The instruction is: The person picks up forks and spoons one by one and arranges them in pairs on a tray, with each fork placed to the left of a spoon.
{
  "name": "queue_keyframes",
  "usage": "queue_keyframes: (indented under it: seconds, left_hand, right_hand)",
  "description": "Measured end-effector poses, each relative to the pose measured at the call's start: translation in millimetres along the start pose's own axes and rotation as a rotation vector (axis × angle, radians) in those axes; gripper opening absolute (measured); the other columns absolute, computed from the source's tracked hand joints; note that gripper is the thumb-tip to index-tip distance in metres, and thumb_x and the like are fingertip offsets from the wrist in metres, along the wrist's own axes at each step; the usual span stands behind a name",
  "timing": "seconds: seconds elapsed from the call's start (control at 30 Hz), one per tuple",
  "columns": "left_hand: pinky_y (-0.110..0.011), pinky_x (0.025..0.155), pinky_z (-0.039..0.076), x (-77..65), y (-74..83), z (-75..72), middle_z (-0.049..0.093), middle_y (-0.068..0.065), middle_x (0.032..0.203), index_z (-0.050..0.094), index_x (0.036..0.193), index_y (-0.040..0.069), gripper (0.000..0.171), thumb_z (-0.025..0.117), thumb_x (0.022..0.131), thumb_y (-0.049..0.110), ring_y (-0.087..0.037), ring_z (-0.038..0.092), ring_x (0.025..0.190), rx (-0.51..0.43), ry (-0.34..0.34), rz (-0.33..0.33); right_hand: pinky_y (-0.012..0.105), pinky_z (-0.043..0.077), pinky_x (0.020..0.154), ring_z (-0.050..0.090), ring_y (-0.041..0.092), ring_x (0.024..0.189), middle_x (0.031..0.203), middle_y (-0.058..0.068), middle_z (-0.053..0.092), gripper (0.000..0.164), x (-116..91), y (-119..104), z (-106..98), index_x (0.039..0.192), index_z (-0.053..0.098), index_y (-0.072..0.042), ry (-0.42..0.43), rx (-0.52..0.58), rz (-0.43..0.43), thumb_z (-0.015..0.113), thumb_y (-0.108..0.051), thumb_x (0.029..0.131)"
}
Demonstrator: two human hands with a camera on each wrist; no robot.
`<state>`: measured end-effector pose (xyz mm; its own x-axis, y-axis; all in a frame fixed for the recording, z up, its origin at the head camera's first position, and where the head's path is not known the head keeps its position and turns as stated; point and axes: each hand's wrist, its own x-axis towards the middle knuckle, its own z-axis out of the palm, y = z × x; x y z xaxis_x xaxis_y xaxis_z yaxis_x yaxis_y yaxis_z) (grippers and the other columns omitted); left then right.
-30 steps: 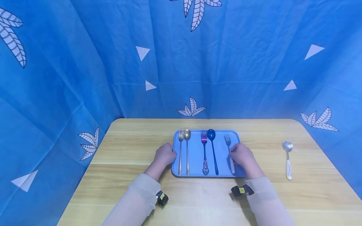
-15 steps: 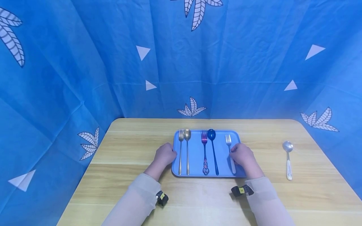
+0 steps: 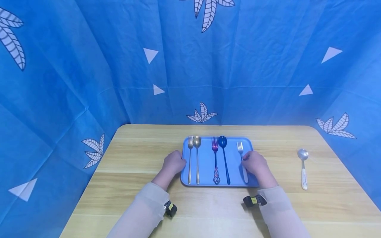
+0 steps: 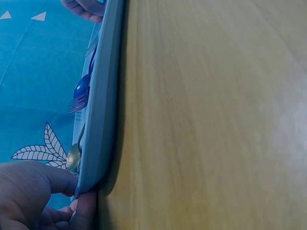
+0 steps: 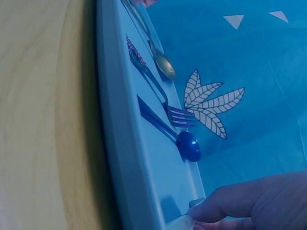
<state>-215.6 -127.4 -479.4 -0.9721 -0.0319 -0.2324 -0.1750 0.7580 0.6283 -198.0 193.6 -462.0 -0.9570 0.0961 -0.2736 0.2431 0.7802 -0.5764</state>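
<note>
A blue rectangular tray [image 3: 206, 165] lies on the table. My left hand [image 3: 174, 162] holds its left edge; in the left wrist view the thumb [image 4: 61, 180] is over the rim and fingers are beneath. On the tray's right side my right hand [image 3: 255, 163] pinches a small silver fork [image 3: 240, 148] with a white handle [image 5: 181, 223]; the hand covers its middle. A gold fork [image 3: 190, 158] and gold spoon [image 3: 197, 162] lie side by side at the left. Nearer the middle are a purple fork [image 3: 215, 145] with an ornate handle and a dark blue spoon [image 3: 222, 142].
Right of the tray, a silver spoon [image 3: 303, 154] with a white patterned handle lies on the wooden table [image 3: 137, 148]. Blue cloth [image 3: 190, 66] with white leaves and triangles hangs behind and along both sides.
The small silver fork has turned slightly in my right hand, its tines shifting a little to the right. My left hand and the tray have stayed put.
</note>
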Motion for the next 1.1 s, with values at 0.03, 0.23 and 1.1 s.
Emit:
queue_keyframes:
  seconds: [0.03, 0.23, 1.1]
  left_hand:
    - [-0.03, 0.051, 0.039, 0.0, 0.1, 0.1, 0.049, -0.003, 0.063, 0.054, 0.071, 0.008, 0.021, 0.058, 0.091, 0.01, -0.018, 0.048, 0.055, 0.001, -0.001, 0.002]
    - [-0.03, 0.051, 0.04, 1.2, 0.7, 0.2, 0.049, -0.002, 0.063, 0.054, 0.071, 0.009, 0.021, 0.058, 0.091, 0.01, -0.017, 0.048, 0.055, 0.007, -0.002, 0.007]
    - [-0.029, 0.051, 0.04, 1.7, -1.3, 1.3, 0.051, -0.003, 0.063, 0.055, 0.071, 0.009, 0.02, 0.058, 0.091, 0.009, -0.018, 0.049, 0.055, -0.014, -0.007, 0.007]
  right_hand:
    - [0.036, 0.052, 0.063, 0.063, 0.026, 0.077, 0.09, 0.017, 0.065, 0.029, 0.3, 0.3, 0.0, 0.112, 0.062, 0.01, 0.0, 0.0, 0.0, 0.063, -0.008, 0.089]
    - [0.037, 0.053, 0.064, 0.064, 0.027, 0.078, 0.091, 0.018, 0.065, 0.028, 0.8, -0.3, 0.6, 0.112, 0.062, 0.009, 0.001, 0.006, 0.004, 0.063, -0.008, 0.09]
    - [0.037, 0.052, 0.064, 0.064, 0.026, 0.077, 0.089, 0.017, 0.065, 0.026, -1.4, -1.6, 0.7, 0.109, 0.062, 0.009, 0.0, 0.012, -0.006, 0.062, -0.01, 0.091]
